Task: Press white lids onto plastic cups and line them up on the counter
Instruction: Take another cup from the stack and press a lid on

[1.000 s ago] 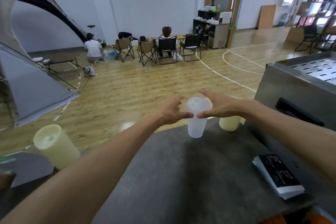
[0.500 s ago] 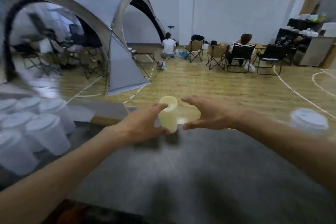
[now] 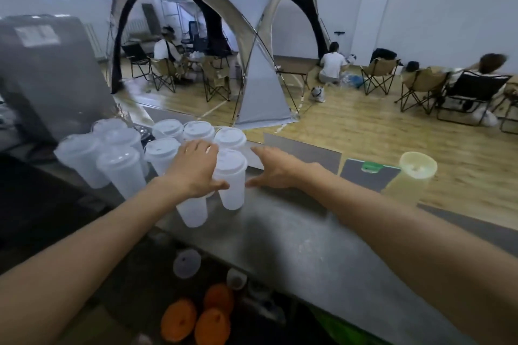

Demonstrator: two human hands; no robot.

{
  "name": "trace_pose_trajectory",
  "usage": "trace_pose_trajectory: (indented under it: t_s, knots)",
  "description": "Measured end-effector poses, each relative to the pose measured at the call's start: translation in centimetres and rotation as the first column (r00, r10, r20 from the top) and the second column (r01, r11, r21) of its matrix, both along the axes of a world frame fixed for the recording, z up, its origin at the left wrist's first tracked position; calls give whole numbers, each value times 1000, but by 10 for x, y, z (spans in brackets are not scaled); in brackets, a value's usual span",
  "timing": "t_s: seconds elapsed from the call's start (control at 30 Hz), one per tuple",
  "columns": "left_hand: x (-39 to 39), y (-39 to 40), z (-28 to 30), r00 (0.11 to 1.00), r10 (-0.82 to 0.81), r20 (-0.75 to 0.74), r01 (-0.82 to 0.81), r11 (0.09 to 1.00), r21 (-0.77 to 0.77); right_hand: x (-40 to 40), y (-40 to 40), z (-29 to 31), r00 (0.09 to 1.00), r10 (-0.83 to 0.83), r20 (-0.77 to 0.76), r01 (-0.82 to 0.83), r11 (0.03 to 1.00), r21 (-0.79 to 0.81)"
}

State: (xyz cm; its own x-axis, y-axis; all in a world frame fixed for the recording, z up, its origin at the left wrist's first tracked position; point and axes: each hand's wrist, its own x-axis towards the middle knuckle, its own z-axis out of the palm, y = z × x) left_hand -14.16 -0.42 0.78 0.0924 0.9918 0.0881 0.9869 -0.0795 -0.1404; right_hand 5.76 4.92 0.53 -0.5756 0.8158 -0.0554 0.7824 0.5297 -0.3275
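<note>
Left hand (image 3: 196, 168) grasps a lidded cup (image 3: 193, 209) beside the front cup (image 3: 231, 179). Right hand (image 3: 276, 169) hovers released, just right of that front cup.

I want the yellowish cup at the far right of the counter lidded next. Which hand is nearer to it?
Right. The right hand lies open on the counter, well left of the yellowish cup. The left hand is farther left, among the lidded white cups.

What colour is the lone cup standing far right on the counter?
Pale translucent yellow, lid included: the yellow cup, shown in the head view.
</note>
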Motion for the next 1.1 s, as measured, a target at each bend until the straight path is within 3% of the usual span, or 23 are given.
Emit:
trace_pose_trajectory:
  t_s: [0.17, 0.47, 0.57, 0.7, 0.93, 1.1]
  knots:
    - [-5, 23, -18, 996, -13, -89, 9, 999, -40, -36, 24, -17, 998, -46, -33, 44, 998, -44]
    - [21, 15, -19, 994, -106, -5, 106, 993, 49, -5, 11, -22, 973, -118, -196, 108, 992, -60]
    - [70, 7, -12, 969, -209, 128, 203, 977, 60, 51, -9, -15, 974, -164, -155, 169, 986, 14]
    - [164, -4, -11, 870, -422, 256, 419, 905, 68, 156, -51, -13, 953, -278, -119, 291, 950, 110]
    - [323, -22, -29, 668, -707, 233, 700, 703, 128, 315, -131, -13, 853, -510, -108, 520, 847, 108]
    - [389, -33, -42, 604, -772, 196, 768, 630, 116, 377, -159, -25, 794, -597, -115, 607, 788, 98]
